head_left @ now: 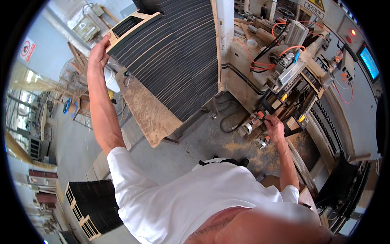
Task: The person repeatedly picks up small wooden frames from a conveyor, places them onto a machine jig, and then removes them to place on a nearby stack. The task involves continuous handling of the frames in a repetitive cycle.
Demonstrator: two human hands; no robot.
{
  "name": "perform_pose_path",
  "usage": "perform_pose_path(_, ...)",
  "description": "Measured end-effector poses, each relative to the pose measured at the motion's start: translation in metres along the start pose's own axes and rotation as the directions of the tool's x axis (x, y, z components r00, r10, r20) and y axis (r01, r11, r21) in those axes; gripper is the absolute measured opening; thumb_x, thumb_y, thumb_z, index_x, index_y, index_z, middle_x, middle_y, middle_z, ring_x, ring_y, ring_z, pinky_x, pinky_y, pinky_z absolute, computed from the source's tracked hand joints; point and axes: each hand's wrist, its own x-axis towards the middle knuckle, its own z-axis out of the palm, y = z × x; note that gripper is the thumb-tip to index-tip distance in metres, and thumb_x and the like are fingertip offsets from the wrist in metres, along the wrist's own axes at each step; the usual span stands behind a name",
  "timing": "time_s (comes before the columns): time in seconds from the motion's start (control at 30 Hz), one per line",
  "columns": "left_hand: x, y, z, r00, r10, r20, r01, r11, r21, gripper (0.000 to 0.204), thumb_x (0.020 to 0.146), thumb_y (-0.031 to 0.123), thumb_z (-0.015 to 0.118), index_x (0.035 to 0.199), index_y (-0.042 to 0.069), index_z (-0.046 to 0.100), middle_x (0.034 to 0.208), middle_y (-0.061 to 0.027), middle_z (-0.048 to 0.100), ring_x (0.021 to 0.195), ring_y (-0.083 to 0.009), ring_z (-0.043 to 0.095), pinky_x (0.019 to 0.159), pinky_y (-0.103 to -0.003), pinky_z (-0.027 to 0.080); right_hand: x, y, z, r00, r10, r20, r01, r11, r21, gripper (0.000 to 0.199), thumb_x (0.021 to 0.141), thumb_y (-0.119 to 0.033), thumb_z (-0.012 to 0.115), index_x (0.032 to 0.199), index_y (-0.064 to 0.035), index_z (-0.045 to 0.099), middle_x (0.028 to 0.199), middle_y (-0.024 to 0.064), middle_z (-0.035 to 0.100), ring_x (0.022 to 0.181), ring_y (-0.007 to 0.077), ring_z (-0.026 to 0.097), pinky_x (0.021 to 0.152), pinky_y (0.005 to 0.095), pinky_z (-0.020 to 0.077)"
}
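On the left, my left hand (98, 53) is closed around the end of a black frame with bare wood edges (136, 33). This frame lies at the top of a tall stack of black slats or frames (178, 61). Low at the machine (284, 77) on the right, my right hand (276, 129) has its fingers curled together beside a red clamp block (257, 117). What those fingers grip, if anything, is hidden. Yellow-tipped parts (301, 118) and dark frame pieces sit just beyond that hand.
A dusty wooden board (148, 110) juts out beside the stack. Another black stack (95, 207) stands on the floor at lower left. Orange air hoses (260, 63) cross the machine. A lit blue screen (369, 62) hangs at far right. Sawdust (239, 146) covers the floor below.
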Motion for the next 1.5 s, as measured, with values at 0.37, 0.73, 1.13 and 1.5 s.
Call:
perform_pose_path(0.37, -0.119, 0.029, 0.069, 0.559, 0.825, -0.078, -0.614, 0.476, 0.630, 0.040, 0.088, 0.029, 0.068, 0.114, -0.002, 0.065, 0.098, -0.0103, 0.069, 0.089, -0.0136, 0.062, 0.081, -0.025, 0.048, -0.098, 0.018, 0.023, 0.946, 0.316, -0.068, -0.316, 0.949, 0.001, 0.021, 0.085, -0.013, 0.063, 0.105, -0.0066, 0.067, 0.093, 0.0127, 0.066, 0.084, 0.0286, 0.064, 0.073, 0.0365, 0.0507)
perform_pose_path(0.73, -0.329, -0.330, 0.251, 0.646, 0.067, 0.760, -0.127, 0.992, 0.021, 0.009, 0.096, 0.007, 0.052, 0.098, 0.002, 0.059, 0.084, -0.0058, 0.061, 0.076, -0.0120, 0.057, 0.069, -0.026, 0.050, -0.250, 0.044, -0.105, 0.832, 0.224, -0.508, -0.424, 0.847, -0.321, 0.021, 0.076, -0.012, 0.065, 0.097, -0.0078, 0.066, 0.098, 0.0128, 0.065, 0.091, 0.0339, 0.061, 0.078, 0.0436, 0.0501)
perform_pose_path(1.13, -0.460, -0.547, 0.287, 0.371, -0.802, 0.468, 0.413, 0.594, 0.691, 0.025, 0.094, 0.017, 0.058, 0.116, 0.006, 0.058, 0.100, -0.0079, 0.066, 0.085, -0.0187, 0.065, 0.073, -0.033, 0.055, -0.560, 0.032, -0.194, 0.151, 0.585, -0.797, -0.988, 0.085, -0.125, 0.029, 0.077, -0.023, 0.072, 0.099, -0.0082, 0.062, 0.101, 0.0116, 0.063, 0.098, 0.0328, 0.058, 0.082, 0.0427, 0.0462)
perform_pose_path(1.5, -0.387, -0.490, 0.435, 0.461, -0.571, 0.679, 0.333, 0.821, 0.464, 0.033, 0.095, 0.022, 0.060, 0.121, 0.003, 0.056, 0.104, -0.0099, 0.066, 0.089, -0.0200, 0.066, 0.077, -0.032, 0.056, -0.546, 0.046, -0.188, 0.156, 0.439, -0.885, -0.972, 0.229, -0.058, 0.026, 0.080, -0.011, 0.068, 0.106, -0.0081, 0.065, 0.097, 0.0129, 0.067, 0.095, 0.0336, 0.060, 0.083, 0.0427, 0.0480)
